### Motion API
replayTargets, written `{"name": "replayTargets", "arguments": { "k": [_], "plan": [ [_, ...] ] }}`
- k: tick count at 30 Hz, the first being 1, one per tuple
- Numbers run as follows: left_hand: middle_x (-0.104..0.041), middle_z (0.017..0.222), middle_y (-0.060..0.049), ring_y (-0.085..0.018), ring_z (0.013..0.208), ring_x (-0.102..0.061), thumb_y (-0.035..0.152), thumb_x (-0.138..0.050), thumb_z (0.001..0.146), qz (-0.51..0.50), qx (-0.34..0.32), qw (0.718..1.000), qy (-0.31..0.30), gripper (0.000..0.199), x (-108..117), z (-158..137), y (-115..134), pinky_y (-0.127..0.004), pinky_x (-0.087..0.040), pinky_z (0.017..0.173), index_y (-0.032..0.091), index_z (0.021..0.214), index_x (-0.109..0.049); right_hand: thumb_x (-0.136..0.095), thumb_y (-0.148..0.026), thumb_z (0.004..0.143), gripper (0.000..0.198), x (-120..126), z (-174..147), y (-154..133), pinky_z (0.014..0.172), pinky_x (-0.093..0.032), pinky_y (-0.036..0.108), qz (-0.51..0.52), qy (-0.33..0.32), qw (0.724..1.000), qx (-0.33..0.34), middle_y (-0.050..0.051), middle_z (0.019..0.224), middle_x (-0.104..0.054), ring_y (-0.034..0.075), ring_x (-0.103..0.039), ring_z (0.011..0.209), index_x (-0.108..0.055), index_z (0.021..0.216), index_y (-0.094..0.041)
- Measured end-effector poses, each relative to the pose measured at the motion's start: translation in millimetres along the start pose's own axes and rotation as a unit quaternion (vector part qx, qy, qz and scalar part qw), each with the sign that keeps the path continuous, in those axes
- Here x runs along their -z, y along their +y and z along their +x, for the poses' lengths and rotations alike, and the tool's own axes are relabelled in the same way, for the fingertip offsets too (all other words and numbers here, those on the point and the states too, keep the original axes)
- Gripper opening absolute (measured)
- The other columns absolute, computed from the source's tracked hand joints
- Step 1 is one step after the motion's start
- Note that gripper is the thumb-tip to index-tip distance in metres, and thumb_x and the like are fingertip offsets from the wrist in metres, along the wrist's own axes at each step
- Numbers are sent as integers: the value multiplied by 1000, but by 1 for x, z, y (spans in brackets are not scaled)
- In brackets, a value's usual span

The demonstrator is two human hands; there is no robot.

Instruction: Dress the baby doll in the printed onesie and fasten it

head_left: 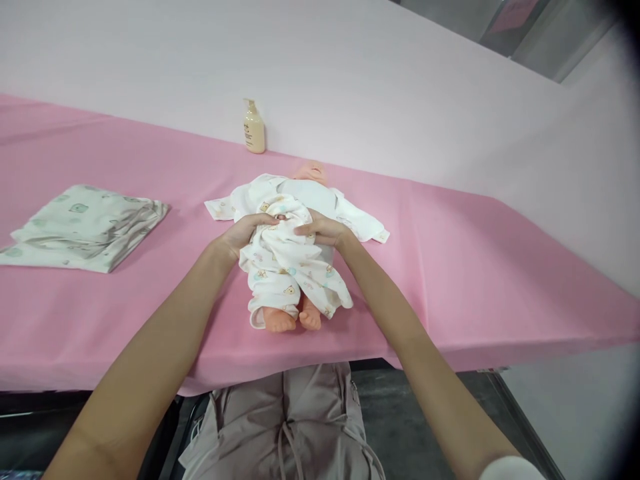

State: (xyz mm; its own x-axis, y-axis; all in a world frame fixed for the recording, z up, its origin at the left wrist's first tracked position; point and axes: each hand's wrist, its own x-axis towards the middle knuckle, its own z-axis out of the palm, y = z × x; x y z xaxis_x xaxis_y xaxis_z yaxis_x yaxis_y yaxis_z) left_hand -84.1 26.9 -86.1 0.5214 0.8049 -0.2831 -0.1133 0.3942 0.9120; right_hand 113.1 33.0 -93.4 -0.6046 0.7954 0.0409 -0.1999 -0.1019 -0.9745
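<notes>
A baby doll (314, 171) lies on its back with its feet towards me, its head at the far end. It has on a white long-sleeved top (365, 219) with its arms spread out. Printed white baby pants (280, 257) lie bunched over its belly and legs, and both bare feet stick out below. My left hand (251, 230) grips the waist end of the pants, thumb on top. On the other side my right hand (324, 229) grasps the same bunched cloth, its fingers partly hidden in the folds.
A folded printed cloth (90, 223) lies to the left on the pink-covered table (465, 280). A cream pump bottle (255, 130) stands at the back against the white wall (350, 80). The table's front edge runs just before my lap.
</notes>
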Motion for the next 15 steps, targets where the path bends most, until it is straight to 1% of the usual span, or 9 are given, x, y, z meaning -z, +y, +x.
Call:
{"name": "replayTargets", "arguments": {
  "k": [1,3,6,8,9,10,12,14,15],
  "plan": [
    [-79,85,-10,-34,88,-77,26,-70,70,-7,5,1000,-3,38,0,0,0,-39,-66,75,14,106,-74,-85,-11,60,49,1,1,1,83,-60,29,-4,-3,1000,-3,5,102,-77,22,-73,95,-65,104,-16],
    [-79,91,-11,-31,91,-77,29,-74,72,26,-19,999,-5,39,0,-1,1,-35,-65,73,14,109,-74,-87,-13,61,47,4,3,3,81,-61,29,-1,14,1000,8,4,99,-78,21,-74,90,-65,102,-16],
    [-78,107,-7,-30,103,-75,25,-85,66,154,-60,986,-28,59,-3,-5,6,-31,-63,79,21,123,-70,-84,-20,70,34,7,9,8,75,-61,27,32,74,996,35,4,90,-77,20,-73,83,-65,98,-16],
    [-77,113,-5,-31,108,-73,21,-89,61,234,-62,970,-29,72,-5,-7,9,-30,-62,81,25,130,-67,-81,-23,76,27,8,12,11,72,-61,26,45,105,993,37,4,87,-77,20,-73,83,-65,97,-16],
    [-77,114,-5,-31,108,-73,21,-89,61,256,-58,965,-23,74,-7,-8,10,-30,-62,81,26,131,-67,-79,-23,79,25,8,13,11,72,-61,26,45,117,991,35,4,87,-76,20,-73,84,-65,98,-16],
    [-77,114,-5,-32,108,-73,23,-89,62,263,-55,963,-17,73,-7,-9,11,-30,-62,80,26,131,-67,-77,-23,82,22,7,14,11,72,-61,26,42,127,991,31,5,88,-76,20,-72,84,-65,99,-16],
    [-77,113,-8,-33,106,-73,30,-88,65,231,-61,971,-18,67,-8,-9,10,-33,-62,81,23,128,-68,-71,-23,87,16,5,14,10,74,-60,27,39,129,991,22,5,89,-76,19,-72,83,-65,101,-16],
    [-78,110,-11,-33,103,-74,36,-86,68,168,-72,983,-15,63,-7,-8,7,-35,-62,81,20,126,-69,-66,-21,91,14,4,12,8,79,-60,27,39,102,994,18,4,93,-76,17,-72,84,-65,104,-15],
    [-78,108,-11,-34,102,-74,38,-86,69,138,-76,988,-5,62,-6,-7,5,-36,-62,80,19,126,-69,-67,-20,90,16,4,10,7,81,-60,27,38,81,996,16,4,95,-76,17,-72,86,-65,106,-16]
  ]
}}
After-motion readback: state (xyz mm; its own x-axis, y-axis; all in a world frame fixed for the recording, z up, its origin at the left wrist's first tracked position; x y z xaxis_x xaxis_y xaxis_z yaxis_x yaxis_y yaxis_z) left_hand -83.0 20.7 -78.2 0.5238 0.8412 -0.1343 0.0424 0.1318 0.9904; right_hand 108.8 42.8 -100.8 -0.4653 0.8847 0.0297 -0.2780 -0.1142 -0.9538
